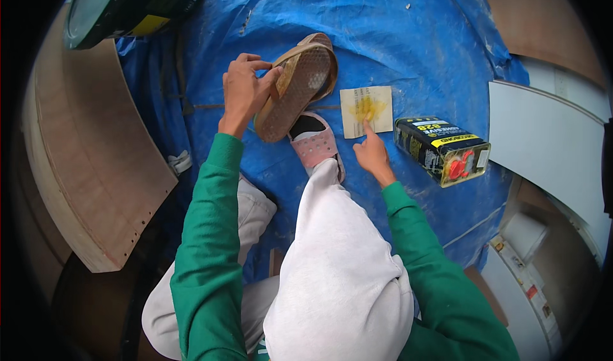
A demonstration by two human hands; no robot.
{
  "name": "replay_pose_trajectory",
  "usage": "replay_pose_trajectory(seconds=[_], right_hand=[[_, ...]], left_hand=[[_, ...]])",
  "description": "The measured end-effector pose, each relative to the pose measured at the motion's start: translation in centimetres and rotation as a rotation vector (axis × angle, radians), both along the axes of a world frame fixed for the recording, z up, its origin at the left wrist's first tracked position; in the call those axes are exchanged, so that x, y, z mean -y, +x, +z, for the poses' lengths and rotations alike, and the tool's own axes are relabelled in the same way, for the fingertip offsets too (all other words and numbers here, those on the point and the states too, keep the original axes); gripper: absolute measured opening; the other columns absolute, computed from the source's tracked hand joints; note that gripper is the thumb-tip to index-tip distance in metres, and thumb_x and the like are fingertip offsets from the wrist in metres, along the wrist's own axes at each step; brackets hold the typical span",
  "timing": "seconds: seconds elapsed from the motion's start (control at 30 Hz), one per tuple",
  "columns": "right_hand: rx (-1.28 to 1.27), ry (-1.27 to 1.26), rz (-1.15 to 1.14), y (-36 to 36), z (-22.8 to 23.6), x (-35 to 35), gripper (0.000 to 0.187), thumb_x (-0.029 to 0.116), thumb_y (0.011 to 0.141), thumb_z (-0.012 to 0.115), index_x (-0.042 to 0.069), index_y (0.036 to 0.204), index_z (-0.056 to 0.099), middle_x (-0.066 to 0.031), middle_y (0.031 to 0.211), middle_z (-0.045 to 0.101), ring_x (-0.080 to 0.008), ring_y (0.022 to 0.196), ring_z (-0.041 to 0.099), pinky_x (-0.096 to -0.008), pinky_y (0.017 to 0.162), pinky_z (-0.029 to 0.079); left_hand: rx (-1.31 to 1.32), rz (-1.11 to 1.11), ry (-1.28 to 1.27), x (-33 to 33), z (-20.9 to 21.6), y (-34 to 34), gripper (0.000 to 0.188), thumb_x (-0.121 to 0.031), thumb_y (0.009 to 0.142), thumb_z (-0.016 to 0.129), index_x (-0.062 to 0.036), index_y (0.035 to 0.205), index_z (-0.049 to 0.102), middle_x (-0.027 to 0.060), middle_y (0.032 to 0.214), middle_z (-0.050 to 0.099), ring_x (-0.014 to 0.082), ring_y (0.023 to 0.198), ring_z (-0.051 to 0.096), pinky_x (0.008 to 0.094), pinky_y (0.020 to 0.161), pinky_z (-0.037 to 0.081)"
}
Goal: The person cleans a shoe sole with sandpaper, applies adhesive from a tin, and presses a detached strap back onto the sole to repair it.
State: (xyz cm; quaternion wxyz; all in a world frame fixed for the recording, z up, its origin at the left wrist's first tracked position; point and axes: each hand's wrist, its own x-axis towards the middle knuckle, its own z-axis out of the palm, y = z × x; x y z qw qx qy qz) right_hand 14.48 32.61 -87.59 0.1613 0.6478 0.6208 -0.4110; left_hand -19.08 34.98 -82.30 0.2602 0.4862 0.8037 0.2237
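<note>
My left hand point(246, 91) grips the strap edge of a brown sandal point(300, 99) with worn, textured footbed, its fingers and thumb pinched together. The sandal lies tilted on a blue tarp point(255, 160), its toe toward the far right. To the right, a beige card point(350, 128) lies flat with a wet yellow smear of glue point(377, 107) on it. My right hand point(373, 154) points with its index finger stretched out into the glue, its other fingers curled in, holding nothing. Right of the card, a black and yellow adhesive tin point(424, 145) with a red cap lies on its side.
A pink slipper point(313, 146) is on my foot just below the sandal. At the upper left stands a dark green container point(121, 16). Curved wooden panels point(96, 150) edge the left side; a white board point(543, 137) lies at the right.
</note>
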Motion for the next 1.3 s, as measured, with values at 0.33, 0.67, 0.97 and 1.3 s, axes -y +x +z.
replay_pose_trajectory(seconds=[0.33,0.67,0.97,1.3], right_hand=[[-1.249,-0.665,-1.244,3.4,2.4,-1.7,0.076,0.005,0.087,0.052,0.022,0.159,0.034,-0.0009,0.093,0.052,-0.0114,0.077,0.047,-0.0263,0.067,0.040],[-1.410,-0.687,-1.312,3.3,3.2,-2.5,0.066,0.017,0.085,0.055,0.018,0.151,0.045,-0.0018,0.095,0.051,-0.0136,0.081,0.048,-0.0288,0.069,0.042],[-0.903,-0.366,-0.496,-4.1,1.2,-5.5,0.057,0.012,0.086,0.060,0.013,0.143,0.058,0.0010,0.087,0.053,-0.0098,0.075,0.052,-0.0276,0.066,0.044],[-0.637,0.080,-0.038,-8.2,-1.7,-2.8,0.054,0.013,0.080,0.061,0.010,0.134,0.065,-0.0131,0.085,0.058,-0.0257,0.077,0.059,-0.0363,0.075,0.049]], left_hand=[[0.145,0.064,-0.011,0.0,-0.5,-0.9,0.038,-0.038,0.083,0.078,-0.0045,0.102,0.080,0.0187,0.119,0.068,0.0338,0.108,0.066,0.0439,0.093,0.051],[0.311,0.085,-0.042,0.5,-1.5,-2.3,0.041,-0.039,0.084,0.079,-0.0027,0.103,0.079,0.0151,0.108,0.071,0.0279,0.102,0.068,0.0381,0.087,0.052],[0.251,0.174,-0.047,0.4,-2.1,-1.3,0.041,-0.040,0.082,0.080,-0.0042,0.102,0.079,0.0161,0.099,0.070,0.0284,0.091,0.067,0.0392,0.080,0.051],[0.204,0.161,-0.071,-0.1,-2.2,-1.5,0.043,-0.044,0.083,0.078,-0.0051,0.103,0.080,0.0193,0.100,0.071,0.0295,0.091,0.068,0.0401,0.080,0.052]])
